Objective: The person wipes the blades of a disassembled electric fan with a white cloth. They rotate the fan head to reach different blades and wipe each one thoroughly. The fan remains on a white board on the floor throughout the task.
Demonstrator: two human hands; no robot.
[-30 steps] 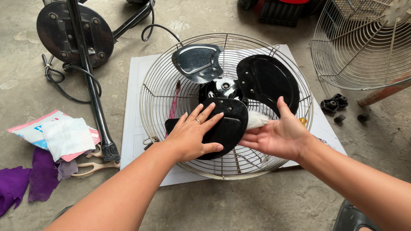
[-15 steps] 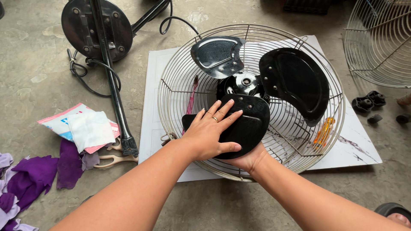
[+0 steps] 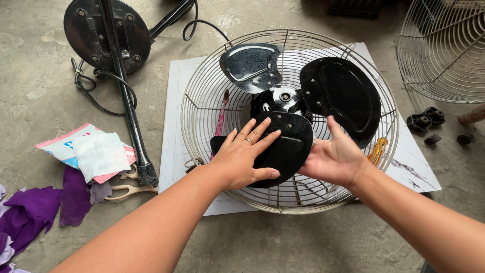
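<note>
On the white board, inside the wire guard (image 3: 202,91), your left hand (image 3: 242,156) lies flat, fingers spread, on the near black blade (image 3: 288,146); your right hand (image 3: 336,159) cups its right edge, fingers loosely apart, bare concrete around.

Glossy black fan blades (image 3: 339,96), wire-metal guard (image 3: 202,101), rough concrete floor (image 3: 40,65)

Soft, even daylight, faint shadows, sharp focus, sky glare on the glossy fan blades (image 3: 252,65).
</note>
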